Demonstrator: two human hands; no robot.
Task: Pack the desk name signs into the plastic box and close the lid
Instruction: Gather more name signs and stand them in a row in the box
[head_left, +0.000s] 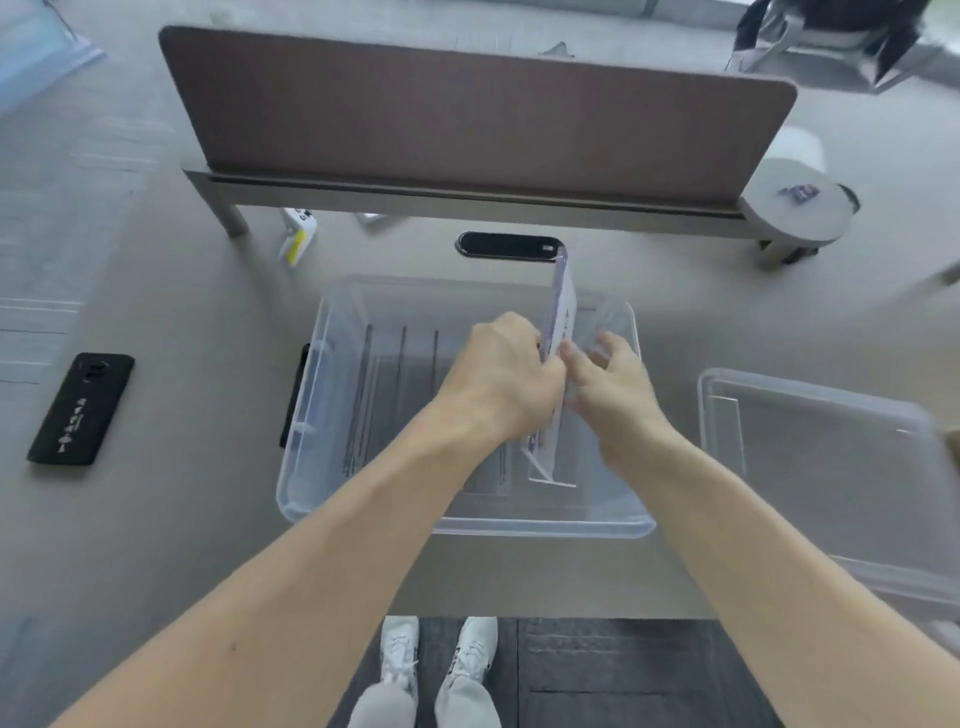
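I see a wide grey desk (156, 467) filling most of the view, its near edge cutting across just above a dark carpet (623, 670) where a pair of white shoes (439, 654) stands. Along the far side of the desk runs a brown divider panel (467, 119) on a grey metal base, with a black oval cable port (509, 245) in the desktop just in front of it. Beyond the panel, at the top right, I can make out part of a chair (831, 47).

The clear plastic box (322, 415) sits open in the middle of the desk, and thin dark edges of flat pieces show through its bottom. Its clear lid (831, 467) lies to the right of it, apart from the box, reaching the desk's edge.

Over the box's right half I see both hands meeting on one clear desk name sign (563, 306), held on edge, its top rising above the box's far rim and its lower end down inside. The left hand (504, 379) is curled closed around the sign's edge. The right hand (618, 384) has its fingers loosely spread, thumb and forefinger pressed to the sign's other face.

A black phone (80, 408) lies face down well to the left; the white marks on its case are too blurred for me to read. A small white and yellow tag (298, 234) near the divider's leg carries print I cannot read either.
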